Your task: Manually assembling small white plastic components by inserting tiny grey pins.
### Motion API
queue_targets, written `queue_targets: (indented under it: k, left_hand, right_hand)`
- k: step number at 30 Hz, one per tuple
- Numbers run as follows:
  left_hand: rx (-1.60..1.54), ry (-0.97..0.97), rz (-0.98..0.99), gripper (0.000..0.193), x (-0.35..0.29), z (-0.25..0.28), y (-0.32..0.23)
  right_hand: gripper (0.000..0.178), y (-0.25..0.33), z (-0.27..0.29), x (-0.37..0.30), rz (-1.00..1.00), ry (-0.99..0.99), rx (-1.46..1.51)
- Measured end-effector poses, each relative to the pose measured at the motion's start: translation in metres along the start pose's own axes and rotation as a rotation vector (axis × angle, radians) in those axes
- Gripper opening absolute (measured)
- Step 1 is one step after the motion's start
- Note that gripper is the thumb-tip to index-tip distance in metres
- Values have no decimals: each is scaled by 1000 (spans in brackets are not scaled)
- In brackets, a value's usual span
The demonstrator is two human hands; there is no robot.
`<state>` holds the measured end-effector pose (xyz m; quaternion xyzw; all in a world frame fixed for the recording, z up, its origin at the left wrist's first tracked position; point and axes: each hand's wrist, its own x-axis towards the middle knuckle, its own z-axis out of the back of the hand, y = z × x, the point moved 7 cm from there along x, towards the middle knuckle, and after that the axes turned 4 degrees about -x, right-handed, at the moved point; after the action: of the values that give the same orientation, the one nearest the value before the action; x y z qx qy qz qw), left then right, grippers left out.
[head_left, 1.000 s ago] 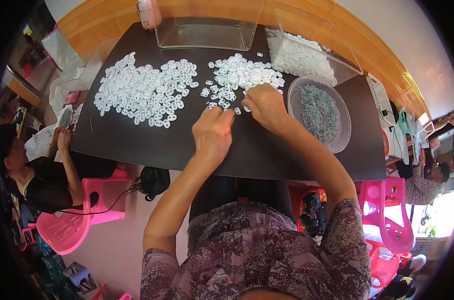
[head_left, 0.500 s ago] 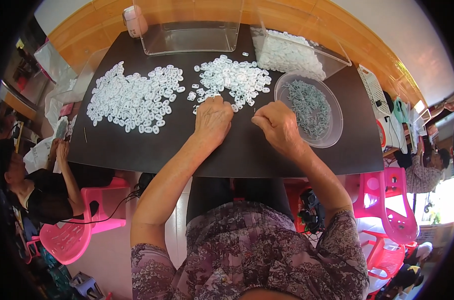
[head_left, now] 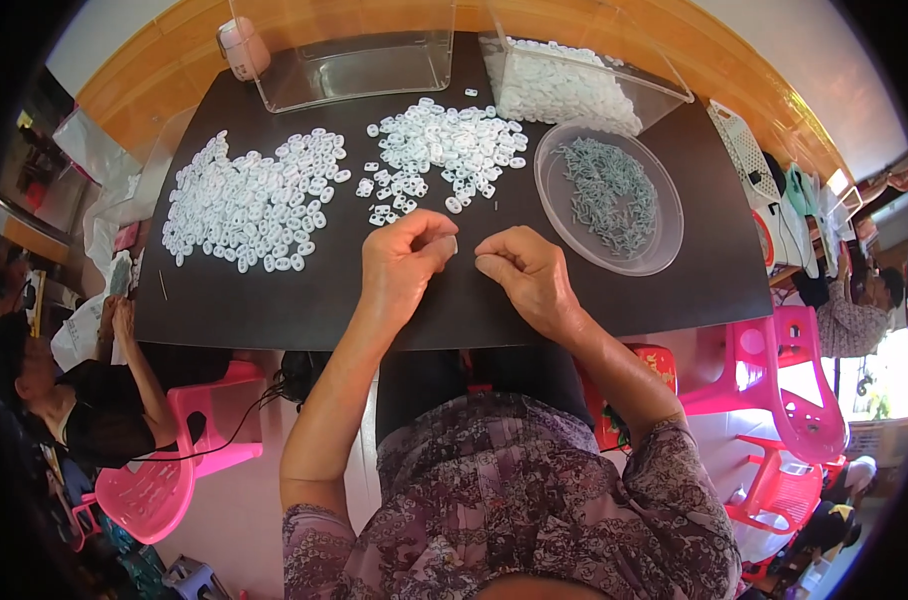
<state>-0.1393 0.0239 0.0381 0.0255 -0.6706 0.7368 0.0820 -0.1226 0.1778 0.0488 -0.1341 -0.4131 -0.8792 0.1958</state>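
While the left hand (head_left: 399, 268) pinches a white piece (head_left: 455, 244), the right hand (head_left: 530, 272) curls nearby, its hold unclear; a round tub (head_left: 562, 218) sits close, probably for easy reach.

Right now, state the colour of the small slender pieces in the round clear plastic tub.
Greyish green; the slender pieces show best in the head view.

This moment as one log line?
left hand: pinching white piece | right hand: contents unclear | table: white piles, tub of grey pieces
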Motion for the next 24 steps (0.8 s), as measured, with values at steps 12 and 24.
queue_targets:
  k: [12, 24]
  left_hand:
    - [-455, -137, 129, 14, -40, 9, 1]
    - [-779, -94, 145, 14, -54, 2, 9]
  right_hand:
    - [10, 15, -21, -5, -219, 108, 562]
    - [11, 39, -16, -1, -80, 211, 483]
